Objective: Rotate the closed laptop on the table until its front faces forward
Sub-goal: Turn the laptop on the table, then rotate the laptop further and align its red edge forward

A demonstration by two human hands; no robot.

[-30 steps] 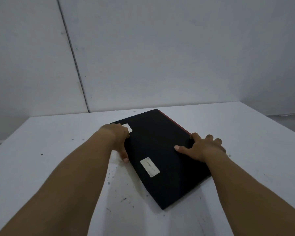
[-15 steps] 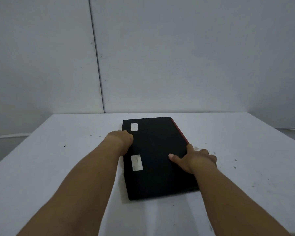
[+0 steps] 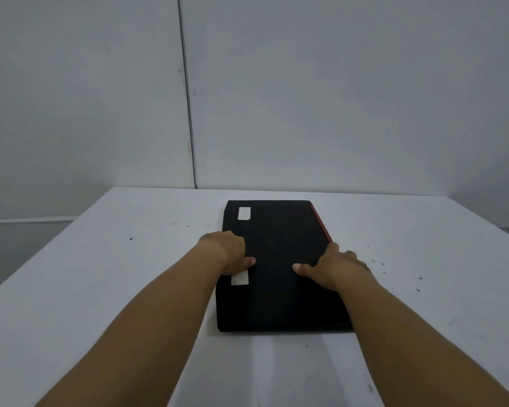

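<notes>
A closed black laptop (image 3: 279, 277) lies flat on the white table (image 3: 115, 289), its long sides running away from me and a red strip along its right edge. Two white stickers sit near its left edge. My left hand (image 3: 232, 254) grips the left edge, thumb on the lid, partly covering the nearer sticker. My right hand (image 3: 332, 267) grips the right edge, thumb on the lid and fingers curled over the side.
The table ends at a grey panelled wall (image 3: 306, 98) just behind the laptop. The table's left edge (image 3: 44, 248) runs diagonally, with a lower ledge beyond it. Small dark specks dot the tabletop on both sides.
The laptop has turned clockwise from a diagonal position until its sides line up with the table. Both hands stayed on its edges and turned with it.
</notes>
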